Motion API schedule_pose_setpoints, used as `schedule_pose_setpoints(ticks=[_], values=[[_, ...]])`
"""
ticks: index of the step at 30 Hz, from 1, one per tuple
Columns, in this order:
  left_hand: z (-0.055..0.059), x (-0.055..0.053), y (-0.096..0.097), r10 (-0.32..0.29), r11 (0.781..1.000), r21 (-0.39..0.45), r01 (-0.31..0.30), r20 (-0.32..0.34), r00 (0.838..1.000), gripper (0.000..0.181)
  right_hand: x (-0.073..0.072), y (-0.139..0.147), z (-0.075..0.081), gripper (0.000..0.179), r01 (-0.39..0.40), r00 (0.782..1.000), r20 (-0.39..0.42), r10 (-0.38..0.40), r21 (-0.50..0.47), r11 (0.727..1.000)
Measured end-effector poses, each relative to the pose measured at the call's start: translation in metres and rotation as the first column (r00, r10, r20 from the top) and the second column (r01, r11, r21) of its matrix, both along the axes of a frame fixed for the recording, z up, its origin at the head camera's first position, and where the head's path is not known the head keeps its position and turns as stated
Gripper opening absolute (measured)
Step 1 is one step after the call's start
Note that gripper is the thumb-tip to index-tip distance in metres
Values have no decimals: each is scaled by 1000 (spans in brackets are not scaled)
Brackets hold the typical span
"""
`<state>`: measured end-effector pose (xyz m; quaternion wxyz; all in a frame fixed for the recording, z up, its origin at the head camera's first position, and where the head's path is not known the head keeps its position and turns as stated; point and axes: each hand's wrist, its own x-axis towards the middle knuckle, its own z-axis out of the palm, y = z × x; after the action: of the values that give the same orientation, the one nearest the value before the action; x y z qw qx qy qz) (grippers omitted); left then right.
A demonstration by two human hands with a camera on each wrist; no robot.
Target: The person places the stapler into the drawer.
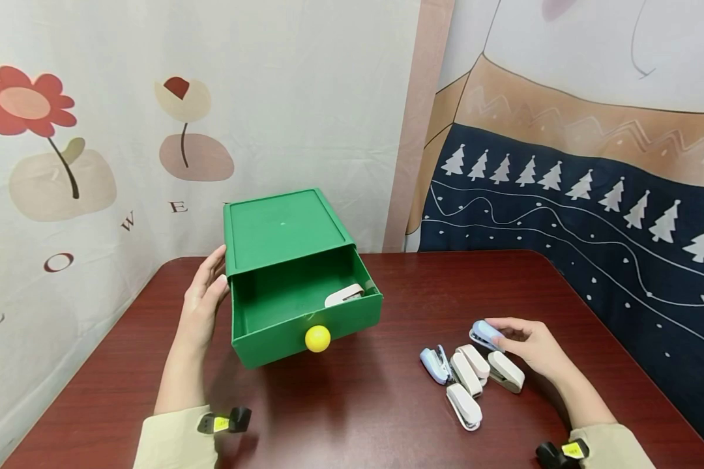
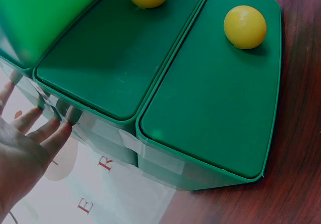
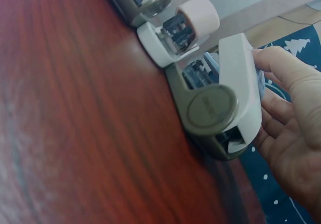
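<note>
My left hand (image 1: pixel 202 309) rests with extended fingers against the left side of a green drawer cabinet (image 1: pixel 281 228). The cabinet's top drawer (image 1: pixel 352 324) is pulled out, and a pale pink stapler (image 1: pixel 341 296) lies inside at the right. A yellow knob (image 1: pixel 317 339) sits on the drawer front. On the right, my right hand (image 1: pixel 534 345) pinches a blue stapler (image 1: pixel 485 333) between thumb and fingers. That stapler is mostly hidden behind a grey-and-white stapler (image 3: pixel 241 83) in the right wrist view. Beside the hand lie another blue stapler (image 1: pixel 434 366) and a white stapler (image 1: pixel 463 407).
Pale pink (image 1: pixel 474 358) and cream (image 1: pixel 463 374) staplers lie close together in the same cluster. Below the pulled-out drawer, two lower drawers (image 2: pixel 210 98) with yellow knobs are closed. The dark red wooden table (image 1: pixel 352 417) meets printed curtains (image 1: pixel 305 117) at the back.
</note>
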<state>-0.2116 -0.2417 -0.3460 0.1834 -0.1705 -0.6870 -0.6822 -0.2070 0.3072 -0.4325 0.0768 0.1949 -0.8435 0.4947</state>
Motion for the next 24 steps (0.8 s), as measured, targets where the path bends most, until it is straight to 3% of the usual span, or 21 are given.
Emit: schedule_pose_setpoints(ticks=[13, 24], values=[[0, 1, 0, 1, 1000, 3, -1, 1, 1000, 49, 5, -15, 22, 30, 48, 997, -59, -47, 12, 999], [0, 0, 0, 5, 1000, -4, -5, -1, 1000, 49, 11, -35, 48, 30, 58, 991, -121, -63, -45, 997]])
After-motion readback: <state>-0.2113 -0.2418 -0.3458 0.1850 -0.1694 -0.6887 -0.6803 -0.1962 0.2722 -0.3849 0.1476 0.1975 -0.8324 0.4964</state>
